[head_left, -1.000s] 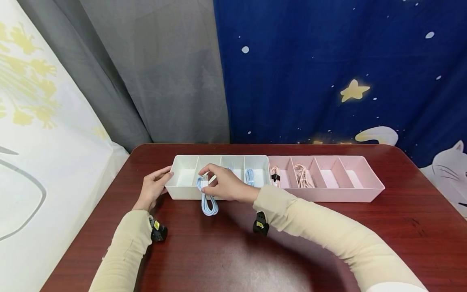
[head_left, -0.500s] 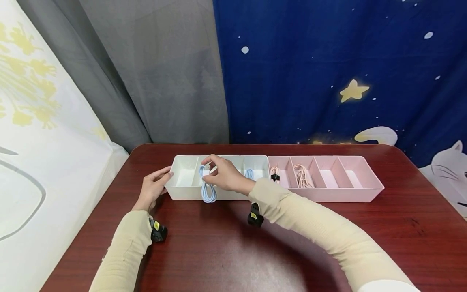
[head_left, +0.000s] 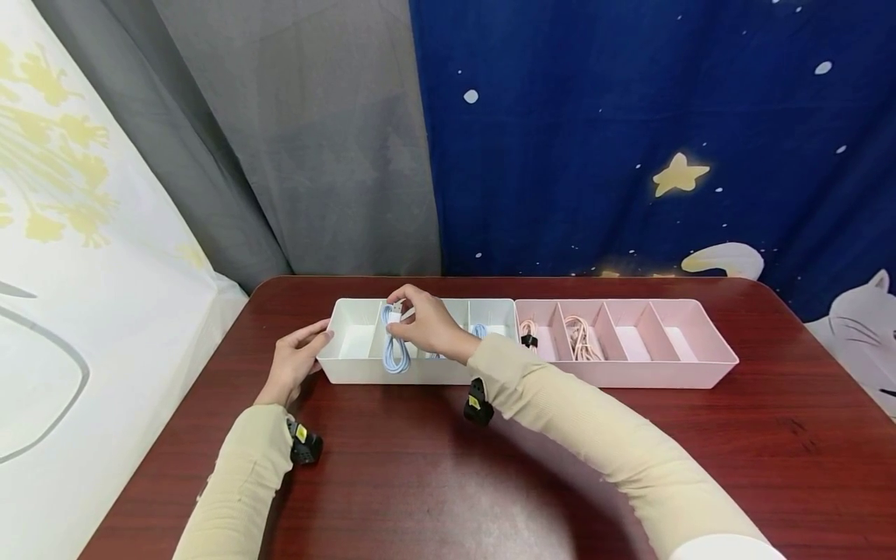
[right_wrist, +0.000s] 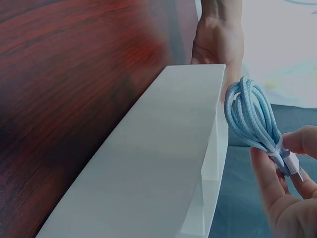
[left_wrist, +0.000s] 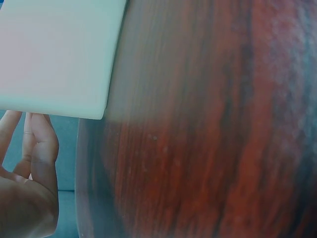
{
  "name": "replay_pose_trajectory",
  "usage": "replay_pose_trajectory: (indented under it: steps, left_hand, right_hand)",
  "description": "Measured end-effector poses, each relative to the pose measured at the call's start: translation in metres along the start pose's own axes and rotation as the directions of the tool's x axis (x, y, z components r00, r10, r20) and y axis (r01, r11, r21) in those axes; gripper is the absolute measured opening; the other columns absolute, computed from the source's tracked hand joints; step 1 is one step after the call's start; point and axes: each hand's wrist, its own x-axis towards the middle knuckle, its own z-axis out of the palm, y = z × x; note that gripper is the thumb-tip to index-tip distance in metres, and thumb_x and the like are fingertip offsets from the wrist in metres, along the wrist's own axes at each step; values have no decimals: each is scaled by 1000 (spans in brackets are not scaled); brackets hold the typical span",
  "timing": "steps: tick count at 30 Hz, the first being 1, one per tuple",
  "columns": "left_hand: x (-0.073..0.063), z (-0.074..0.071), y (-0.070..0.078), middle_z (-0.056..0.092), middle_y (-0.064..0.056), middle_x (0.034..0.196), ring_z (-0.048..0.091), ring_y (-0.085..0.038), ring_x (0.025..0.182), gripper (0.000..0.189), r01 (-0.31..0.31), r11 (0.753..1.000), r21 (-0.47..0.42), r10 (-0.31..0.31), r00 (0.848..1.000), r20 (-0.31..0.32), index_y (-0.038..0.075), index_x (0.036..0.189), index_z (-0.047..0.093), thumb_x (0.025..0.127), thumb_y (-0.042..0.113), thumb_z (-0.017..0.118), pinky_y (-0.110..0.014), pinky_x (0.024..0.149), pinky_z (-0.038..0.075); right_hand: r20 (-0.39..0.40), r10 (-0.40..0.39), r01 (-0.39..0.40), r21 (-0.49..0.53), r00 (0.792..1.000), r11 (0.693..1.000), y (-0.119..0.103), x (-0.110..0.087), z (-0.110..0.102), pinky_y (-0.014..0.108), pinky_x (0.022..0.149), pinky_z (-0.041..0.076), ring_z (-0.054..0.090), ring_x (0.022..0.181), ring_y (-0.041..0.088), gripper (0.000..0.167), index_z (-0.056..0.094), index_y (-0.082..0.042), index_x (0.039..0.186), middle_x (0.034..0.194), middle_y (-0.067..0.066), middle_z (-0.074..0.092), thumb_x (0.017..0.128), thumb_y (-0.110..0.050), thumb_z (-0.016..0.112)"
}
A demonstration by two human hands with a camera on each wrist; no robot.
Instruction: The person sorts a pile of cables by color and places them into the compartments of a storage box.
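My right hand (head_left: 428,320) pinches a coiled light-blue USB cable (head_left: 396,354) by its white plug end, over the second compartment from the left of the white divided box (head_left: 353,371). The coil hangs down in front of the box's near wall in the head view. In the right wrist view the braided cable (right_wrist: 251,114) shows its loops and metal plug tip beside the box. My left hand (head_left: 292,362) rests its fingertips against the box's left end, fingers (left_wrist: 43,141) fairly straight in the left wrist view.
Another light-blue cable (head_left: 479,331) lies in the white box's right compartment. A pink divided box (head_left: 633,375) adjoins it, with pale pink cables (head_left: 579,338) in its two left compartments, one with a black tie. Both stand on the dark red table (head_left: 420,482), curtains behind.
My right hand has risen and moved away from me, carrying the blue cable from below the box's front edge up over the box. The left hand has stayed in place.
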Motion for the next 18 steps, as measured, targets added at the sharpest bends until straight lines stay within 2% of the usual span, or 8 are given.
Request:
replay_pose_trajectory:
  steps: [6, 13, 18]
  left_hand:
    - [-1, 0, 0, 51, -4, 105, 56, -1, 77, 51, -12, 1000, -17, 12, 1000, 0, 13, 129, 48, 85, 37, 57, -20, 65, 48]
    - [-2, 0, 1, 51, -3, 104, 56, -2, 76, 51, -19, 1000, -25, 19, 1000, 3, 13, 129, 48, 85, 36, 57, -20, 65, 49]
    - [-1, 1, 0, 51, -3, 104, 57, -2, 75, 51, -15, 1000, -27, 15, 1000, 2, 13, 129, 48, 85, 37, 57, -20, 65, 49]
  right_hand:
    - [-39, 14, -14, -17, 999, 1000, 1, 5, 2, 19, 68, 46, 56, 81, 14, 32, 52, -8, 109, 92, 5, 52, 80, -8, 64]
    - [-66, 24, -25, -18, 998, 1000, 2, 11, 2, 20, 69, 46, 55, 81, 16, 32, 53, -7, 110, 94, 5, 52, 80, -9, 64]
    - [-74, 71, -71, 10, 995, 997, 6, 15, 1, 20, 66, 46, 53, 82, 16, 33, 52, -8, 111, 94, 5, 51, 80, -10, 64]
